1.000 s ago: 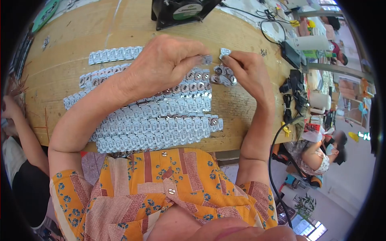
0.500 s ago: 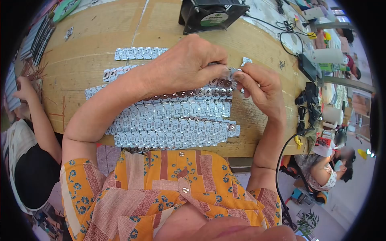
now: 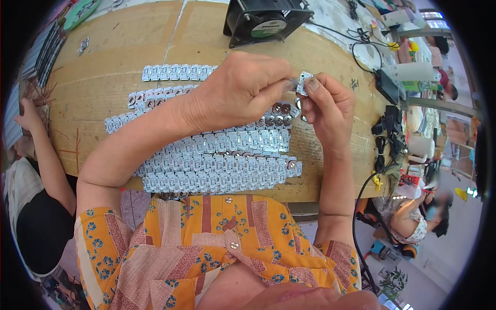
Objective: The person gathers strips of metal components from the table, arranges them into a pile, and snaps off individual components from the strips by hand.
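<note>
Turned more upright, the right hand pinches a white board; the left hand (back uppermost) clamps a grey piece.

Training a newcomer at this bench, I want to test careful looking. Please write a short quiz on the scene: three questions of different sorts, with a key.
1. True or false: the left hand and the right hand are close together.

2. Multiple choice: which hand pinches the small white piece?
A) the left
B) the right
C) neither

3. Fill the gap: the many flat white pieces on the wooden table are laid out in ____.

Key: 1 true; 2 B; 3 rows.
</note>
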Demonstrator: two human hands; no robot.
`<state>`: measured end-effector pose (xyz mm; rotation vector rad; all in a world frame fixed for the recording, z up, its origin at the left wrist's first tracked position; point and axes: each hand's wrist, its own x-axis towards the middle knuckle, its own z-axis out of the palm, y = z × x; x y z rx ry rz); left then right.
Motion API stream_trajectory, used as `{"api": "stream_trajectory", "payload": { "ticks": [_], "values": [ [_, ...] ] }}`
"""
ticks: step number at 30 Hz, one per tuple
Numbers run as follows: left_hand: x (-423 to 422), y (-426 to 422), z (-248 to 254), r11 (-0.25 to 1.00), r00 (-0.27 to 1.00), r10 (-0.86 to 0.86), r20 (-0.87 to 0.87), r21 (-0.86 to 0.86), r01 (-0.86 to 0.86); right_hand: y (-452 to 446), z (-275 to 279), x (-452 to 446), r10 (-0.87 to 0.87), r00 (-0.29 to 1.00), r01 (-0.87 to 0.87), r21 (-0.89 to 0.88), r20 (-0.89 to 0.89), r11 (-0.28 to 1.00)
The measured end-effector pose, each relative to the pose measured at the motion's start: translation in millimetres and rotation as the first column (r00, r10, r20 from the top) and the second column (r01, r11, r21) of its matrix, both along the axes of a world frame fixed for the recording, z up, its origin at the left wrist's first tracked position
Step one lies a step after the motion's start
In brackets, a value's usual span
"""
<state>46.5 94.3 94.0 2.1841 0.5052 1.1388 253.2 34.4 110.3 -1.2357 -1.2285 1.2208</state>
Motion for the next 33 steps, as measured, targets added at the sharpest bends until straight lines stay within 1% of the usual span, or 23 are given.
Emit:
{"api": "stream_trajectory", "payload": {
  "ticks": [2, 5, 6, 9, 11, 12, 15, 17, 18, 20, 21, 23, 24, 25, 26, 28, 29, 32, 33],
  "values": [
    [0.0, -2.5, -2.3, 0.997, 0.999, 0.027, -0.041, 0.067, -0.024, -2.7, 3.8, -4.0, -0.027, 0.981, 0.011, 0.088, 0.191, 0.996],
    [0.7, -6.7, -4.6, 0.989, 0.992, 0.089, -0.088, 0.123, -0.078, -0.8, -3.3, -1.7, -0.001, 0.957, -0.05, 0.17, 0.289, 0.984],
    [1.9, -7.7, -5.4, 0.986, 0.989, 0.115, -0.098, 0.136, -0.101, -1.4, -4.0, -2.2, 0.003, 0.968, -0.035, 0.12, 0.253, 0.992],
    [6.6, -3.4, -13.3, 0.985, 0.987, 0.153, -0.047, 0.094, -0.148, 3.6, -3.7, -2.5, -0.014, 0.988, 0.013, 0.004, 0.157, 1.0],
    [6.5, 0.6, -9.1, 0.993, 0.994, 0.107, -0.026, 0.061, -0.106, 4.5, -3.3, -2.3, -0.035, 0.994, 0.043, -0.081, 0.102, 0.996],
    [4.2, 0.1, -7.2, 0.995, 0.996, 0.09, -0.016, 0.039, -0.089, 3.9, -5.5, -3.0, -0.023, 0.997, 0.03, -0.091, 0.075, 0.995],
    [3.9, -1.8, -8.6, 0.998, 0.999, 0.039, -0.031, 0.056, -0.037, 5.0, -9.8, 5.2, -0.003, 0.999, 0.007, -0.12, 0.033, 0.993],
    [4.7, -1.8, -10.6, 0.999, 0.999, 0.016, -0.04, 0.035, -0.015, 5.6, -10.8, 4.8, 0.004, 1.0, -0.005, -0.133, -0.008, 0.991],
    [3.6, 0.7, -9.9, 0.999, 0.999, 0.009, -0.047, 0.037, -0.007, 6.5, -9.5, 3.9, 0.017, 1.0, -0.014, -0.138, 0.021, 0.99],
    [1.6, 4.0, -9.3, 0.999, 0.995, 0.046, -0.086, -0.004, -0.046, 7.6, -3.1, 5.9, 0.038, 0.995, -0.025, -0.139, 0.09, 0.99],
    [1.0, 4.5, -9.7, 0.998, 0.992, 0.061, -0.106, -0.026, -0.064, 8.3, -0.4, 8.5, 0.071, 0.983, -0.051, -0.116, 0.17, 0.992],
    [6.3, 4.5, -9.9, 0.994, 0.994, 0.11, 0.021, 0.01, -0.11, 10.2, 1.4, 14.6, 0.127, 0.939, -0.108, -0.078, 0.318, 0.991],
    [8.0, 3.9, -10.7, 0.99, 0.988, 0.133, 0.083, 0.027, -0.135, 8.5, 1.5, 17.1, 0.184, 0.911, -0.16, -0.093, 0.371, 0.983],
    [7.1, 3.6, -12.8, 0.997, 0.998, 0.057, 0.033, 0.052, -0.059, 7.5, 2.1, 19.7, 0.239, 0.875, -0.213, -0.108, 0.422, 0.971],
    [5.0, 2.4, -17.6, 0.999, 0.997, 0.029, -0.066, 0.034, -0.027, 7.7, 2.8, 21.5, 0.291, 0.83, -0.264, -0.126, 0.475, 0.956],
    [3.7, -2.1, -23.9, 0.999, 0.968, -0.03, -0.249, -0.02, 0.026, 9.6, -1.8, 27.1, 0.154, 0.696, -0.271, 0.058, 0.701, 0.961],
    [4.8, -2.3, -23.7, 1.0, 0.977, -0.012, -0.212, -0.002, 0.012, 11.1, -2.8, 29.0, 0.063, 0.612, -0.289, 0.149, 0.788, 0.946],
    [3.9, 1.8, -3.7, 0.987, 0.996, -0.075, -0.052, -0.144, 0.067, 3.4, 25.6, 24.4, 0.23, 0.818, -0.239, -0.052, 0.527, 0.97],
    [3.0, 1.6, -0.2, 0.977, 0.994, -0.099, -0.054, -0.196, 0.086, 2.5, 24.8, 23.7, 0.235, 0.834, -0.253, -0.033, 0.499, 0.967]
  ]
}}
